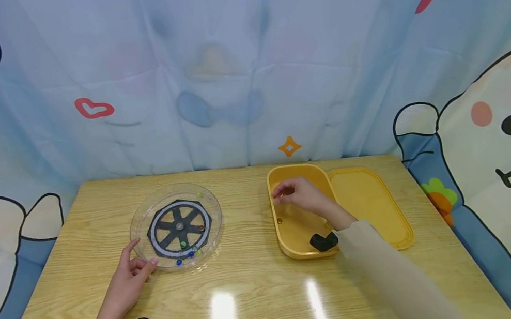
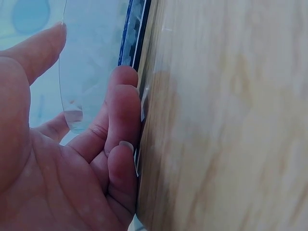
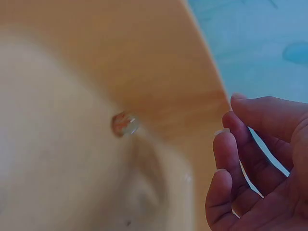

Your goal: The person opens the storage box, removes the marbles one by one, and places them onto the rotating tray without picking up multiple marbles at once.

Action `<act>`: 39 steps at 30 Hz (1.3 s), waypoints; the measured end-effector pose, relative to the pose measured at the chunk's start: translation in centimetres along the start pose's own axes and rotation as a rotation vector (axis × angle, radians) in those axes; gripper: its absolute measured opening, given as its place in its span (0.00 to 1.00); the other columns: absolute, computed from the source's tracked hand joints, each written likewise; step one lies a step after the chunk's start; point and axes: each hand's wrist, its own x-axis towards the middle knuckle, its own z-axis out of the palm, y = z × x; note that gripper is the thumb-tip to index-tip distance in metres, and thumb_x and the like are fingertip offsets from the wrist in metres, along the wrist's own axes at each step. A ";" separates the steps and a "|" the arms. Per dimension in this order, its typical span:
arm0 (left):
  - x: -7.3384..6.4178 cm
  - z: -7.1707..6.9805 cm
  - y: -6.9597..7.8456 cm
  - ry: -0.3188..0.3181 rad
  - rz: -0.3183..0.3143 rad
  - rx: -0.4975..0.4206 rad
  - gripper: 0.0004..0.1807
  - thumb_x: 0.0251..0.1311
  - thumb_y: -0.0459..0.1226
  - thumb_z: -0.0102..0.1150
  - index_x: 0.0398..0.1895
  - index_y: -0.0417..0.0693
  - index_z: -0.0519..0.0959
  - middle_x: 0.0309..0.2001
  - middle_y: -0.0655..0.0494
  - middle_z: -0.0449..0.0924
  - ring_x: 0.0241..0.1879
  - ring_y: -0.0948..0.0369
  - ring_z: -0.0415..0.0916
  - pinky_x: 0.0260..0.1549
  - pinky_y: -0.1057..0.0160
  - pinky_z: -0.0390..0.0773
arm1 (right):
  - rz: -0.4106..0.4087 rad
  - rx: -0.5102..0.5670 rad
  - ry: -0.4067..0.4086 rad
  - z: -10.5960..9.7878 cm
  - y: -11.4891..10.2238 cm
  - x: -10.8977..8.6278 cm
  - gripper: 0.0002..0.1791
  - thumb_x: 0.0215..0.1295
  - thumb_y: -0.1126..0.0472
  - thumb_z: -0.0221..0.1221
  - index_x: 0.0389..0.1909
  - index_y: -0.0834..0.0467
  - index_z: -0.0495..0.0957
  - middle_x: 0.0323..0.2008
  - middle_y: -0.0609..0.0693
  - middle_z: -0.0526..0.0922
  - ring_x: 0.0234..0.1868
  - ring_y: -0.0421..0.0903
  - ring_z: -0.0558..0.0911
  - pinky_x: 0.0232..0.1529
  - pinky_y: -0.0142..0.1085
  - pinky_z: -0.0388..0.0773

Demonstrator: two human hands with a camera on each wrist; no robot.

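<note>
A clear round dish (image 1: pixel 213 198) stands on the left of the table, with several small glass marbles in blue, green, yellow and amber; one blue marble (image 1: pixel 179 262) lies near its front rim. My left hand (image 1: pixel 132 276) grips the dish's near left side, the thumb at the clear wall (image 2: pixel 86 62) and the other fingers curled against its side. Over the yellow box (image 1: pixel 277 240) hovers my right hand (image 1: pixel 301 194), fingers loosely bent, with nothing visible between them. An amber-and-clear marble (image 3: pixel 124 123) sits on the box floor, apart from the fingertips.
A yellow lid (image 1: pixel 372 204) lies flat against the right side of the box. A dark spoked wheel pattern (image 1: pixel 179 226) shows in the dish. Behind the wooden table (image 1: pixel 249 279) hangs a blue cartoon curtain (image 1: pixel 228 79). Black wrist cameras sit on both wrists.
</note>
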 end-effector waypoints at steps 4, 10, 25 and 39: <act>0.0 -0.1 0.0 -0.005 -0.001 -0.003 0.45 0.70 0.49 0.58 0.79 0.46 0.44 0.32 0.50 0.77 0.27 0.60 0.67 0.29 0.63 0.67 | 0.047 -0.011 -0.013 -0.1 0.8 -0.2 0.06 0.62 0.69 0.67 0.40 0.63 0.85 0.38 0.52 0.85 0.37 0.47 0.79 0.39 0.38 0.76; 0.3 0.1 -0.3 0.004 0.006 -0.001 0.44 0.70 0.49 0.58 0.79 0.46 0.45 0.31 0.51 0.76 0.27 0.60 0.67 0.29 0.63 0.67 | 0.128 0.020 -0.143 -0.3 1.6 -0.2 0.13 0.59 0.70 0.67 0.45 0.66 0.84 0.40 0.55 0.86 0.38 0.45 0.81 0.42 0.36 0.77; 0.2 0.0 -0.2 -0.001 0.005 -0.005 0.45 0.70 0.50 0.58 0.79 0.46 0.45 0.30 0.51 0.75 0.26 0.61 0.65 0.28 0.63 0.66 | 0.157 -0.124 -0.283 0.3 2.6 0.3 0.11 0.55 0.67 0.72 0.39 0.60 0.86 0.33 0.46 0.85 0.34 0.43 0.81 0.42 0.36 0.76; 0.3 0.0 -0.4 0.003 0.011 0.002 0.45 0.70 0.49 0.58 0.79 0.46 0.44 0.30 0.51 0.75 0.26 0.61 0.65 0.28 0.63 0.66 | 0.119 -0.151 -0.283 0.6 2.7 0.5 0.06 0.56 0.67 0.71 0.35 0.61 0.87 0.30 0.46 0.85 0.32 0.41 0.79 0.39 0.34 0.76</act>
